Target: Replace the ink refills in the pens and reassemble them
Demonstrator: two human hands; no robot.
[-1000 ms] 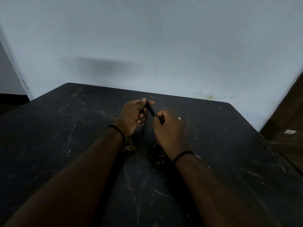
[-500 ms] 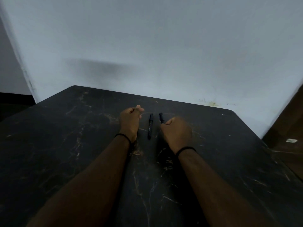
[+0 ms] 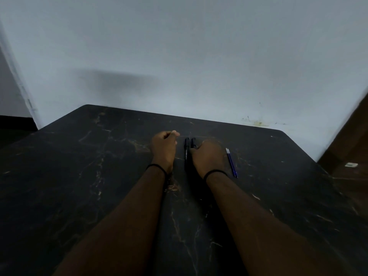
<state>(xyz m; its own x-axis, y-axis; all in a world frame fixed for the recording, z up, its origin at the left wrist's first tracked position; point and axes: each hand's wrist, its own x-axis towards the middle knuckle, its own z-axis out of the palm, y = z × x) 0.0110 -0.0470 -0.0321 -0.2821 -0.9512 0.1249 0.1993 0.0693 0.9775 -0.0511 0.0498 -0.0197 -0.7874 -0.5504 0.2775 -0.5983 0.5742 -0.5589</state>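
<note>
Head view, looking down w/ a wide lens: a dark marbled desk (image 3: pixel 99 176) against a pale wall (image 3: pixel 179 46). Two bare forearms reach fwd, each w/ a thin black wristband.

The left hand (image 3: pixel 163 148) rests on the desk, fingers curled into a loose fist; nothing shows inside, so its grip reads as clenched on nothing. The right hand (image 3: pixel 207 156) rests just beside it, fingers curled under. Its thumb side touches or overlaps the nearer of two black pens (image 3: pixel 187 150), which lie side by side betw. the hands, pointing away from the person. Whether the right grip actually holds that pen or only lies against it can't be told.

Two thin blue refills (image 3: pixel 231 162) lie together on the desk just right of the right hand, apart from the pens.

Step in hand, as a judgement: a pause betw. pens, both pens set down, refills waiting. Next move prob. calls for picking up one pen, opening it w/ both hands, then reaching right for a refill.

Hard to make out: low light, black pens on black desk; can't tell if the pens are fully assembled. The right hand hides the lower part of the nearer pen.
</note>
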